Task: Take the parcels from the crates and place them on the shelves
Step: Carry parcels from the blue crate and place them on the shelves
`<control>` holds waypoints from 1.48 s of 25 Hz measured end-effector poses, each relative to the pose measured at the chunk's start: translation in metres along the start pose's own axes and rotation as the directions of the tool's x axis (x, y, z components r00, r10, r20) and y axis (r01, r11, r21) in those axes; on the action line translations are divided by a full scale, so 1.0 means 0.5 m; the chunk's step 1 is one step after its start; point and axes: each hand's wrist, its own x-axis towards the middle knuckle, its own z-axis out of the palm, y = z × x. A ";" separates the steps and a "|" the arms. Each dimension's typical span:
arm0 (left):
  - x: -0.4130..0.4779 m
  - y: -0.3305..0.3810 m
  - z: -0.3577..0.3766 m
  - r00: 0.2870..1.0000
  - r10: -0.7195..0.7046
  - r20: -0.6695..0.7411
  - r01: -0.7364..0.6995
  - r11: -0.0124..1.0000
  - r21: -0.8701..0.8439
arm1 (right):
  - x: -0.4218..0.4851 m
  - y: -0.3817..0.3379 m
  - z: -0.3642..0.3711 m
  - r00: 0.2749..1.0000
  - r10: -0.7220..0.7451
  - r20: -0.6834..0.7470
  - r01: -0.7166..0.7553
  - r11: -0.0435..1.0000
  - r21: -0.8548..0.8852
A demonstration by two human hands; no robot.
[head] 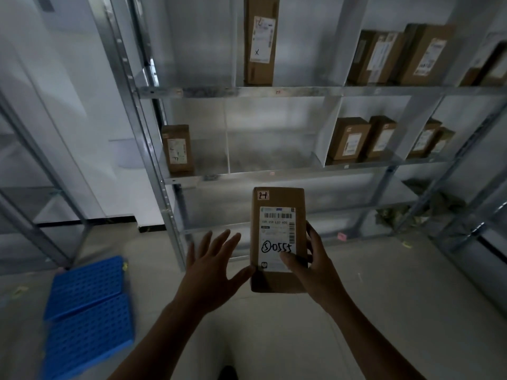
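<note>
Parcel (277, 237): held upright in the air before the shelves (247, 91); small print unreadable.
Right hand (310, 267): grips the parcel's lower right, thumb on label, fingers partly hidden behind.
Left hand (214, 267): fingers spread wide, thumb at parcel's edge; contact unclear.
Shelves: right end cut off.

I see a metal shelving unit (149, 133): its upper shelf (219, 92) carries one upright parcel (260, 42) and a leaning cluster (400, 56) further right; the middle shelf (288, 172) holds a lone parcel (177, 148) at its left end and four parcels (348, 139) rightward. Two blue perforated panels (87, 311) lie on the floor (384, 311).
</note>
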 end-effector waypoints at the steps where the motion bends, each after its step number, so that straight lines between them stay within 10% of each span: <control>1: 0.042 -0.006 0.000 1.000 0.007 -0.002 -0.007 1.000 0.001 | 0.041 -0.002 -0.001 1.000 0.003 0.005 -0.003 1.000 0.005; 22: 0.606 -0.060 0.234 0.974 -0.015 0.225 0.055 0.983 -0.176 | 0.550 0.208 -0.047 0.965 0.236 0.110 -0.233 0.971 -0.047; 37: 0.591 -0.147 0.170 0.807 -0.577 0.128 0.591 0.789 -0.166 | 0.805 0.212 0.126 0.796 0.055 0.603 -0.055 0.998 -0.018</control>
